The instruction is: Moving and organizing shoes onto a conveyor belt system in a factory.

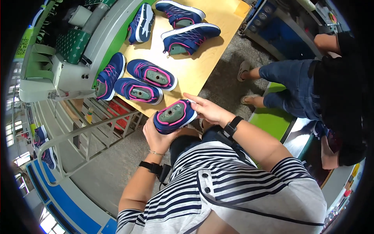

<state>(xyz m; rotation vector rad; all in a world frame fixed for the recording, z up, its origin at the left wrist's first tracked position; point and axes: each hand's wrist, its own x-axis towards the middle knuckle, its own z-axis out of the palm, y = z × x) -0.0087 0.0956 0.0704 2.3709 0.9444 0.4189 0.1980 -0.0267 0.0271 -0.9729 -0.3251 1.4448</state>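
Note:
A navy sneaker with a pink-edged collar and white sole is held between my two hands, just off the near edge of the table. Inside its opening sits a green shoe last with a round hole. My left hand wraps the heel side, fingers beneath and partly hidden. On the opposite side, my right hand grips the shoe with the thumb on the upper and a finger stretched out. Two matching sneakers stand closest on the table, lasts inside. Another sneaker leans on its side to their left.
More sneakers lie farther back on the light wooden table. A green-edged machine borders the left. Metal rails stand below it, with sneakers beyond. At right, a co-worker in jeans stands by a green surface.

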